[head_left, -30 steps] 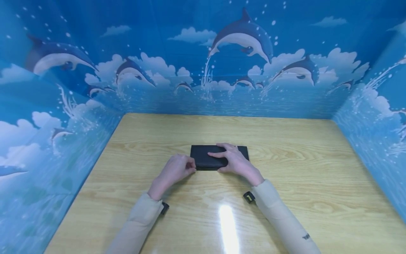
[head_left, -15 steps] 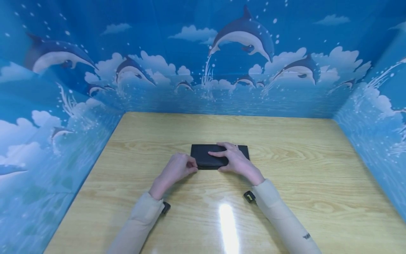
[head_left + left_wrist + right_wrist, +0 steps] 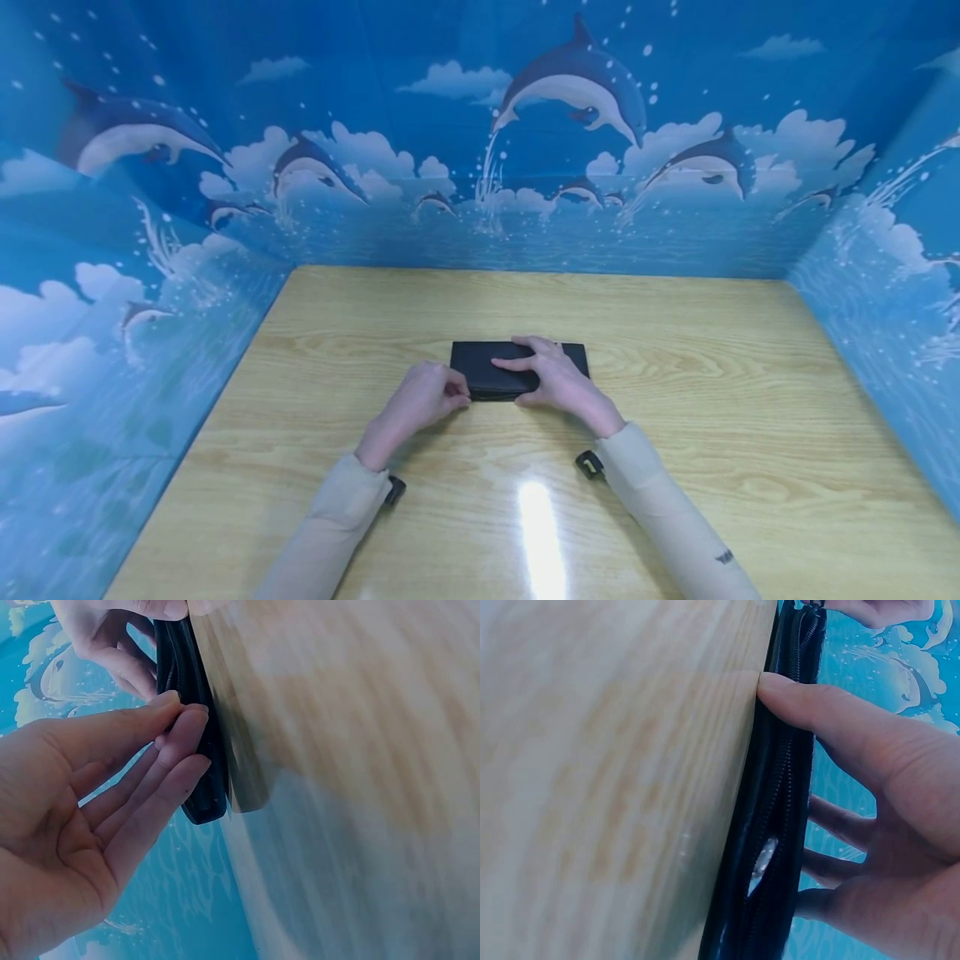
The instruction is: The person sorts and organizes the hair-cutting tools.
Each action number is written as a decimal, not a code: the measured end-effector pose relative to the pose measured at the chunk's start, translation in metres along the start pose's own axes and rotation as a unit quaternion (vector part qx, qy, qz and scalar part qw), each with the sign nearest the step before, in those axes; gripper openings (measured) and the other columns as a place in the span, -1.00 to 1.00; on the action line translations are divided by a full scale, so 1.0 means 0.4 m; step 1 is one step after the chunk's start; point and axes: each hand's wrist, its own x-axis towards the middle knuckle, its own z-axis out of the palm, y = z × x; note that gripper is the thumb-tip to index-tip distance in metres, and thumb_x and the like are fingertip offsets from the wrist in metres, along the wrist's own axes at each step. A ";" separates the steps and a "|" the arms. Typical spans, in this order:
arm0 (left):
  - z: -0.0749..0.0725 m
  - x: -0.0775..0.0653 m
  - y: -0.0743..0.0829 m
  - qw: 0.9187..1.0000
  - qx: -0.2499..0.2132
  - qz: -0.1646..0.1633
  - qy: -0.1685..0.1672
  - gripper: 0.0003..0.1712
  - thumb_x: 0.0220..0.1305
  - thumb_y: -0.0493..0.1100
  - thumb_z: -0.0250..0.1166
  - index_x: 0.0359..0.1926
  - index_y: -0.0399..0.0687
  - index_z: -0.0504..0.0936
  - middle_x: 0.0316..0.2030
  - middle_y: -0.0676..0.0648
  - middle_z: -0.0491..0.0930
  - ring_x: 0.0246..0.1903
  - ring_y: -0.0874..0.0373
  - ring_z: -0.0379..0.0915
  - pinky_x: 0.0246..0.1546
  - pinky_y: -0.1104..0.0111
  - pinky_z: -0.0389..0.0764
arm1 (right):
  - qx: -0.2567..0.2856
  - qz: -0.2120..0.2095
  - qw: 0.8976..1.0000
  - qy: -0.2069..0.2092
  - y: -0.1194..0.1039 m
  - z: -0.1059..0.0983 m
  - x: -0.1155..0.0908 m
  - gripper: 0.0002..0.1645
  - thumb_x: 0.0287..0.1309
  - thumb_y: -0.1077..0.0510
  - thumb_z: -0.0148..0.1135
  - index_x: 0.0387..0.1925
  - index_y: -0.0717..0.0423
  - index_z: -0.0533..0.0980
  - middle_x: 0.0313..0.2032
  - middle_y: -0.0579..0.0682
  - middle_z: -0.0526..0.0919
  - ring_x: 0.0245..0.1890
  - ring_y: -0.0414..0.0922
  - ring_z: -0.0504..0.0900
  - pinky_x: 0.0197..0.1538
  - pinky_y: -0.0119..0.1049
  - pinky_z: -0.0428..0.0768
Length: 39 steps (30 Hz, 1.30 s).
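A flat black zip wallet [image 3: 480,365] lies on the table, its zipper [image 3: 789,761] along the near edge. At the wallet's left end, my left hand [image 3: 422,395] pinches the zip pull between thumb and forefinger; the fingertips mostly hide the pull in the left wrist view. My right hand [image 3: 557,380] grips the wallet right of its middle, thumb on the near edge and fingers spread over the top. In the right wrist view the zipper teeth stand apart below the thumb, and something whitish [image 3: 763,866] shows in the gap.
The wood-grain table [image 3: 675,350] surrounds the wallet. Blue dolphin-print sheets [image 3: 420,225] stand at its back and sides. A bright light reflection [image 3: 542,533] lies on the table near the front. Dark wrist-worn devices [image 3: 589,465] sit at both sleeve cuffs.
My left hand has crept slightly to the right along the wallet's near edge, still pinching the zip pull. The right hand and the wallet have stayed in place.
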 end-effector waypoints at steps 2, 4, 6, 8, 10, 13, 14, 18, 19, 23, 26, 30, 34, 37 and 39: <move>0.000 0.000 -0.001 1.000 0.001 -0.001 -0.001 -0.89 0.12 -0.21 0.54 -0.47 0.03 0.77 -0.49 0.07 0.71 -0.51 0.33 0.55 -0.41 0.47 0.61 | 0.001 -0.001 1.000 0.000 0.000 0.001 0.000 -0.15 0.00 0.14 0.60 0.36 -0.21 0.48 0.51 0.17 0.19 0.49 0.28 0.14 0.50 0.33 -0.02; -0.001 -0.001 -0.001 1.000 0.001 -0.001 -0.002 -0.89 0.12 -0.21 0.54 -0.47 0.03 0.76 -0.50 0.07 0.71 -0.51 0.33 0.55 -0.41 0.47 0.60 | 0.001 -0.002 1.000 0.001 0.001 0.001 0.000 -0.15 0.00 0.14 0.60 0.36 -0.21 0.48 0.51 0.17 0.19 0.49 0.28 0.14 0.50 0.33 -0.02; -0.001 -0.001 -0.001 1.000 0.002 -0.001 -0.002 -0.89 0.12 -0.21 0.54 -0.48 0.03 0.76 -0.50 0.07 0.71 -0.51 0.33 0.55 -0.40 0.46 0.60 | 0.001 -0.003 1.000 0.002 0.002 0.001 0.001 -0.15 0.00 0.14 0.60 0.36 -0.21 0.48 0.51 0.17 0.19 0.49 0.28 0.14 0.50 0.34 -0.02; -0.001 0.000 -0.001 1.000 0.004 -0.002 -0.002 -0.89 0.12 -0.21 0.54 -0.48 0.03 0.76 -0.50 0.08 0.71 -0.51 0.32 0.55 -0.40 0.45 0.61 | 0.002 -0.003 1.000 0.002 0.003 0.002 0.001 -0.15 0.00 0.14 0.60 0.36 -0.20 0.48 0.51 0.18 0.19 0.49 0.28 0.14 0.49 0.34 -0.02; 0.000 0.001 0.000 1.000 0.006 -0.002 -0.005 -0.89 0.12 -0.20 0.54 -0.47 0.04 0.77 -0.49 0.08 0.71 -0.50 0.33 0.55 -0.39 0.46 0.61 | 0.003 -0.004 1.000 0.003 0.004 0.002 0.001 -0.15 0.00 0.14 0.59 0.36 -0.20 0.48 0.51 0.18 0.19 0.48 0.28 0.14 0.49 0.35 -0.02; 0.002 0.005 0.003 1.000 0.005 0.001 -0.009 -0.90 0.13 -0.20 0.54 -0.46 0.04 0.76 -0.48 0.07 0.71 -0.50 0.32 0.55 -0.38 0.45 0.61 | 0.004 -0.004 1.000 0.003 0.005 0.002 0.001 -0.15 0.01 0.14 0.59 0.36 -0.20 0.48 0.51 0.18 0.20 0.48 0.29 0.14 0.49 0.35 -0.02; 0.002 0.005 0.003 1.000 0.004 0.001 -0.010 -0.90 0.13 -0.20 0.53 -0.46 0.04 0.76 -0.48 0.07 0.71 -0.49 0.31 0.55 -0.38 0.46 0.61 | 0.004 -0.004 1.000 0.002 0.005 0.002 0.000 -0.15 0.01 0.14 0.59 0.36 -0.20 0.48 0.51 0.18 0.19 0.48 0.29 0.14 0.49 0.35 -0.02; 0.001 0.005 0.005 1.000 -0.002 0.001 -0.012 -0.90 0.12 -0.22 0.54 -0.46 0.02 0.76 -0.47 0.05 0.71 -0.49 0.30 0.55 -0.38 0.46 0.61 | 0.004 -0.003 1.000 0.001 0.004 0.001 0.000 -0.16 0.01 0.14 0.59 0.36 -0.19 0.48 0.51 0.18 0.19 0.49 0.29 0.14 0.49 0.35 -0.02; 0.000 0.005 0.006 1.000 -0.002 -0.001 -0.012 -0.90 0.12 -0.22 0.54 -0.46 0.02 0.77 -0.47 0.05 0.71 -0.49 0.31 0.54 -0.38 0.46 0.61 | 0.004 -0.004 1.000 0.001 0.004 0.001 0.000 -0.16 0.01 0.14 0.59 0.36 -0.19 0.48 0.51 0.18 0.19 0.48 0.29 0.14 0.49 0.35 -0.02; 0.000 0.005 0.009 1.000 -0.004 0.001 -0.013 -0.91 0.12 -0.22 0.53 -0.45 0.02 0.77 -0.47 0.06 0.71 -0.50 0.32 0.54 -0.39 0.47 0.60 | 0.005 -0.005 1.000 0.002 0.004 0.000 -0.001 -0.16 0.01 0.14 0.59 0.36 -0.19 0.48 0.50 0.19 0.19 0.48 0.29 0.14 0.49 0.36 -0.02; 0.003 0.009 0.011 1.000 -0.006 0.002 -0.016 -0.92 0.13 -0.21 0.53 -0.45 0.02 0.78 -0.48 0.07 0.71 -0.51 0.33 0.53 -0.41 0.48 0.59 | 0.004 -0.003 1.000 0.002 0.004 0.000 0.000 -0.16 0.02 0.14 0.59 0.36 -0.20 0.48 0.51 0.18 0.19 0.48 0.29 0.14 0.49 0.35 -0.02; 0.010 0.014 0.013 1.000 -0.009 0.002 -0.019 -0.92 0.13 -0.20 0.54 -0.45 0.02 0.78 -0.49 0.08 0.70 -0.52 0.34 0.51 -0.41 0.49 0.57 | 0.006 -0.001 1.000 0.000 0.003 0.001 0.000 -0.16 0.02 0.14 0.59 0.36 -0.20 0.48 0.51 0.18 0.19 0.48 0.29 0.14 0.49 0.34 -0.03; 0.013 0.016 0.015 1.000 -0.011 -0.001 -0.017 -0.92 0.13 -0.21 0.54 -0.46 0.01 0.78 -0.50 0.08 0.70 -0.52 0.34 0.52 -0.42 0.49 0.58 | 0.008 -0.001 1.000 0.001 0.003 0.000 0.001 -0.16 0.02 0.15 0.58 0.36 -0.20 0.48 0.51 0.18 0.19 0.48 0.29 0.14 0.50 0.34 -0.03; 0.012 0.016 0.019 1.000 -0.012 -0.003 -0.017 -0.92 0.12 -0.21 0.54 -0.45 0.00 0.79 -0.49 0.07 0.71 -0.51 0.33 0.54 -0.41 0.48 0.59 | 0.009 0.000 1.000 0.001 0.003 0.000 0.000 -0.16 0.02 0.15 0.58 0.36 -0.20 0.48 0.51 0.17 0.19 0.49 0.28 0.14 0.50 0.34 -0.03; 0.011 0.015 0.020 1.000 -0.012 -0.006 -0.018 -0.92 0.12 -0.21 0.54 -0.45 0.00 0.79 -0.48 0.06 0.72 -0.51 0.32 0.55 -0.40 0.48 0.60 | 0.010 0.000 1.000 0.001 0.002 0.000 -0.001 -0.16 0.02 0.15 0.58 0.36 -0.20 0.48 0.51 0.18 0.19 0.49 0.28 0.14 0.50 0.34 -0.04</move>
